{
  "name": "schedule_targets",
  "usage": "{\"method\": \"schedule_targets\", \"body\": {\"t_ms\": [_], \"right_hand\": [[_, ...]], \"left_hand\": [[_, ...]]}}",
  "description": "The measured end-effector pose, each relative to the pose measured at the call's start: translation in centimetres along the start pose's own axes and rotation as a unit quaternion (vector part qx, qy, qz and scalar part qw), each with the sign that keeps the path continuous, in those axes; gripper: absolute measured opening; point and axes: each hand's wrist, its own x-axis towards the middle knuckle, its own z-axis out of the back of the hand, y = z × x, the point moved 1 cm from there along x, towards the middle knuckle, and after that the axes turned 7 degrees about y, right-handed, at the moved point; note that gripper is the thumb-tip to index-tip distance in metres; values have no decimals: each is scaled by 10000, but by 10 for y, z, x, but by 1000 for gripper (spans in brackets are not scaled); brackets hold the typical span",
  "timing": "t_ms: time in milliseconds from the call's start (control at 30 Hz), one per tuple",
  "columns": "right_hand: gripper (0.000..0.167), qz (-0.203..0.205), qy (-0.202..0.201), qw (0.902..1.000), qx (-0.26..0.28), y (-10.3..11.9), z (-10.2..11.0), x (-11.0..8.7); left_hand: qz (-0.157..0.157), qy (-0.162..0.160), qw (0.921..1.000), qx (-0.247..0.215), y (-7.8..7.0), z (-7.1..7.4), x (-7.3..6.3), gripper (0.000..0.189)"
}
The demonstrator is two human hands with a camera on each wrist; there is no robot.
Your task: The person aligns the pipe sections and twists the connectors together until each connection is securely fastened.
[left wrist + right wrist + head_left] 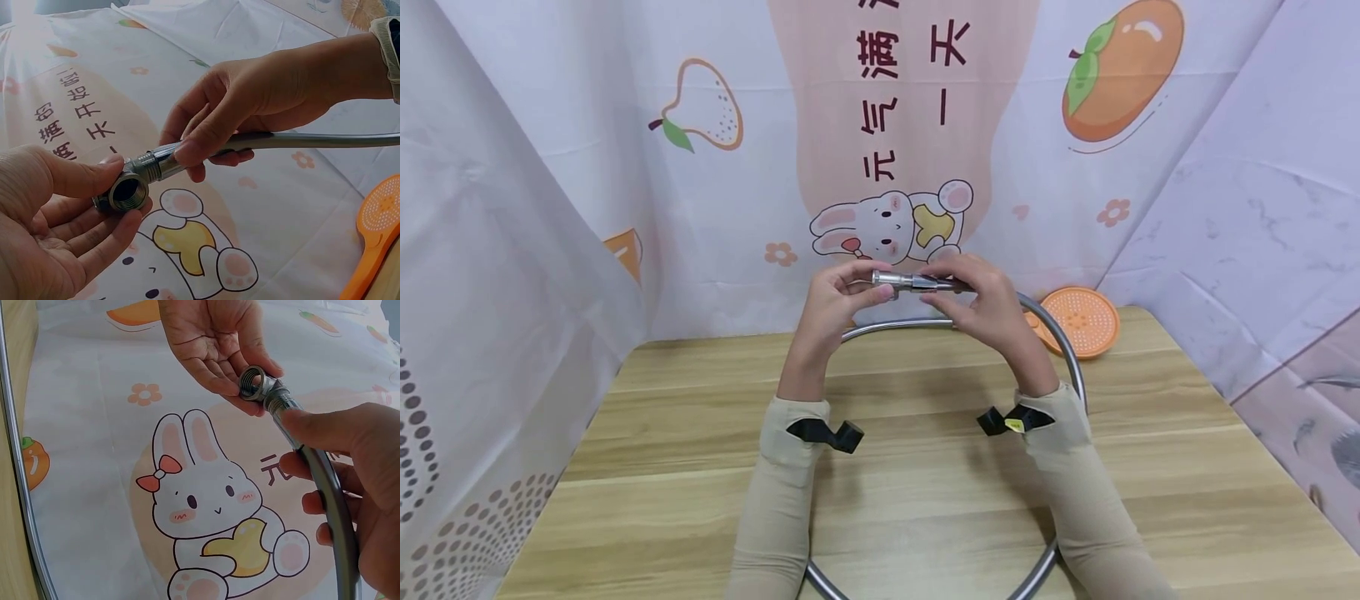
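My left hand [835,307] pinches a short chrome pipe fitting [127,191] between thumb and fingers, its threaded round opening showing in both wrist views. On the other side, my right hand [983,302] grips the metal end nut [167,160] of a grey flexible shower hose [332,503]. The nut sits in line against the fitting's outer thread, and part of that thread still shows beside it. Both hands are raised in front of the hanging cloth, above the table's far edge. From the right hand the hose [1077,367] curves down in a big loop.
The hose loop lies around and beneath both forearms on the wooden table [662,450]. An orange piece with a round perforated head [1081,323] and a handle lies at the back right. A printed cloth [715,217] hangs behind the table.
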Motion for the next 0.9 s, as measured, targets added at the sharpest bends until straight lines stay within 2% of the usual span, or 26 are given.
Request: {"method": "schedule_targets", "body": {"t_ms": [700, 900], "right_hand": [[28, 95, -157, 9981, -587, 5, 2, 0], [25, 263, -134, 9973, -675, 7, 2, -1]], "left_hand": [[-52, 82, 9999, -40, 0, 0, -1, 30], [-78, 106, 9999, -79, 0, -1, -1, 26]]}}
